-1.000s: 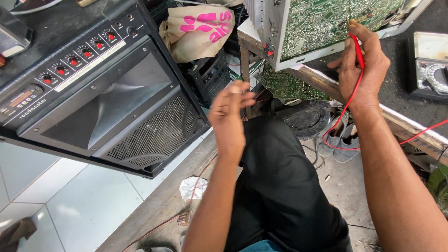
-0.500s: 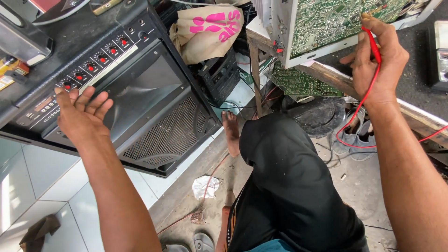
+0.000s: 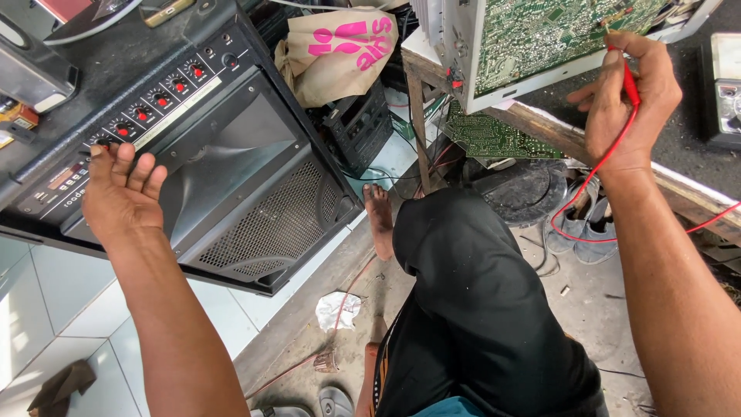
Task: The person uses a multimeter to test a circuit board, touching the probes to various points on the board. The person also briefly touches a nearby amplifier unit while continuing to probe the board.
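Reds and greens over black

Red probe lead (image 3: 631,85) against green circuit board (image 3: 556,35); black speaker cabinet (image 3: 231,162) with red-capped knobs (image 3: 158,98); beige bag (image 3: 340,54) printed pink.

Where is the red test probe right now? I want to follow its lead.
In the head view the red test probe is at upper right, pinched in the right hand, its tip against the green circuit board.

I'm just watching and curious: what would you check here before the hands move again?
1. Red probe gripped in right hand: ok.
2. Probe tip touching the green circuit board: cannot tell.
3. Left hand on the speaker's knob panel, fingers spread, holding nothing: ok.
4. Red wire hanging free of the knee: ok.
5. Meter reading visible: not ok, cut off at the frame edge.
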